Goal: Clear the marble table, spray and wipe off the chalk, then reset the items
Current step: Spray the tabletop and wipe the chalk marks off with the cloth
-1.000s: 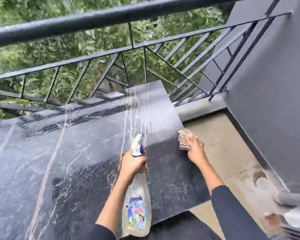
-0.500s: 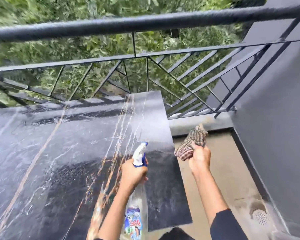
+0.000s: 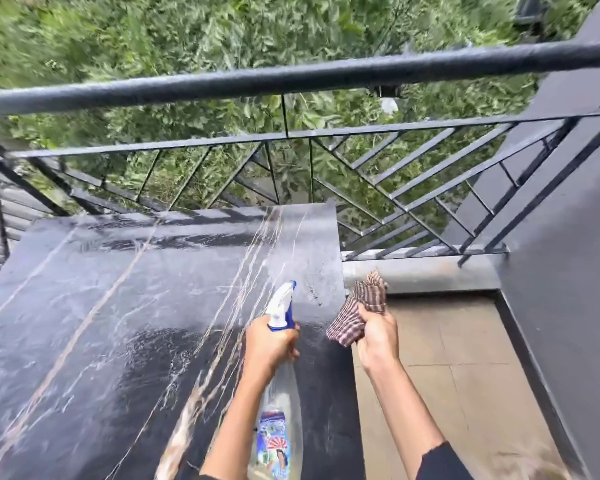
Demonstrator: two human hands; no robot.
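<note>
The black marble table (image 3: 125, 323) with pale veins fills the lower left; its top looks wet and smeared. My left hand (image 3: 269, 348) grips a clear spray bottle (image 3: 279, 420) by the neck over the table's right part, its white and blue nozzle (image 3: 282, 301) pointing away from me. My right hand (image 3: 378, 337) holds a bunched checked cloth (image 3: 359, 311) in the air just off the table's right edge, above the floor.
A black metal railing (image 3: 291, 81) runs along the table's far side with green foliage beyond. A dark grey wall (image 3: 568, 271) stands on the right. Beige floor tiles (image 3: 458, 375) lie between the table and the wall.
My right hand lifted the cloth off the table's right edge and now holds it raised. The view tilted up toward the railing. My left hand kept hold of the bottle.
</note>
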